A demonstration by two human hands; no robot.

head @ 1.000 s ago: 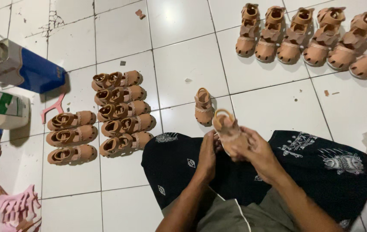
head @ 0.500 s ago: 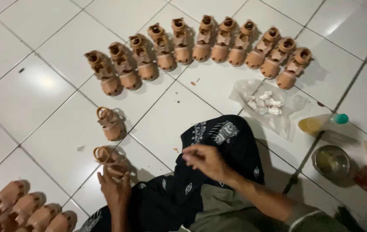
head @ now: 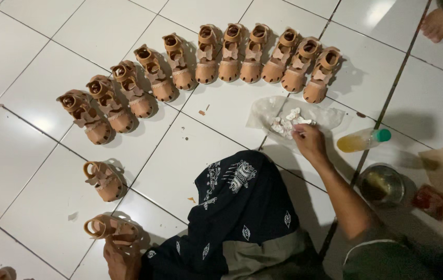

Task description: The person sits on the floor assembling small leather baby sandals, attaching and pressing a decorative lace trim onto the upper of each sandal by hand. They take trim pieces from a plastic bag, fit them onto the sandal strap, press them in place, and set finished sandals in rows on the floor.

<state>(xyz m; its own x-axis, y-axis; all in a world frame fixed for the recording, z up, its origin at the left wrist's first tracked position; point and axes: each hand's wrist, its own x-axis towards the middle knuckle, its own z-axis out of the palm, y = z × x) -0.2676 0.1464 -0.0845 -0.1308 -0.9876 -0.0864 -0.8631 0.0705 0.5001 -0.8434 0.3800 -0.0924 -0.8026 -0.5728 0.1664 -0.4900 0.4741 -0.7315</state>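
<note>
Right hand (head: 307, 139) fingers pinch small white pieces (head: 285, 124) on clear plastic; left hand (head: 121, 255) grips a tan sandal (head: 111, 229) — others lined beyond

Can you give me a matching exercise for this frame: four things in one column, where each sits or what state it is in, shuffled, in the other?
Things:
1. tan child's sandal with looped strap
2. clear plastic bag of small white pieces
3. plastic bottle of yellow liquid with green cap
4. round metal bowl

Places or states:
A. lying on its side on the white floor tiles
B. upright on the floor, dark liquid inside
C. held by the left hand
D. spread flat, right hand picking in it

Pairs: 1-C, 2-D, 3-A, 4-B
</note>
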